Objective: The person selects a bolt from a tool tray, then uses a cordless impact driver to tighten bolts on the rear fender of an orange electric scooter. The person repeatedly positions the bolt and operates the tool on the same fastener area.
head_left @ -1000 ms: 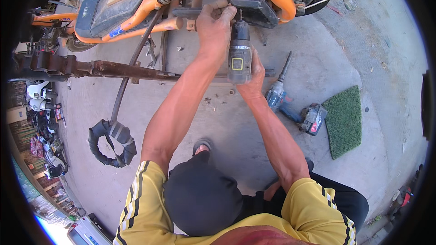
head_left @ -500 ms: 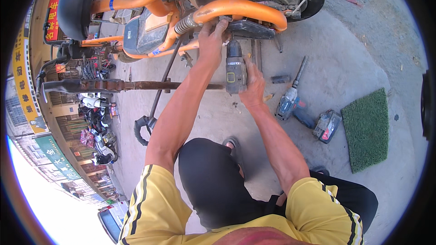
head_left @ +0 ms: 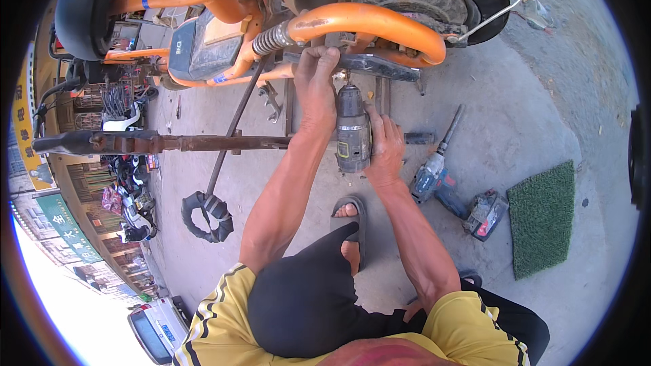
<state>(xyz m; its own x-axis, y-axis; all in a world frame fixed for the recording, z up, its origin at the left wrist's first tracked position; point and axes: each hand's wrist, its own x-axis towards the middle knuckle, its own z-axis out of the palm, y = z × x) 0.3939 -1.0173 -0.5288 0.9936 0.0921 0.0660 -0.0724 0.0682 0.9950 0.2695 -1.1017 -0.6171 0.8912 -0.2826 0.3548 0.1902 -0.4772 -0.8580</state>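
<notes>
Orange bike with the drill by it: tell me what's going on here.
A person is working at the orange bike with both hands. The right hand grips a drill, its front end close to the bike's black bar; contact is unclear. The left hand is up at the frame beside the drill's front end. Another power tool lies on the ground to the right, near a green mat.

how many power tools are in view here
2: a drill in the right hand, and a blue-grey tool with a long bit on the ground, left of the green mat. Others could be hidden in the background.
</notes>
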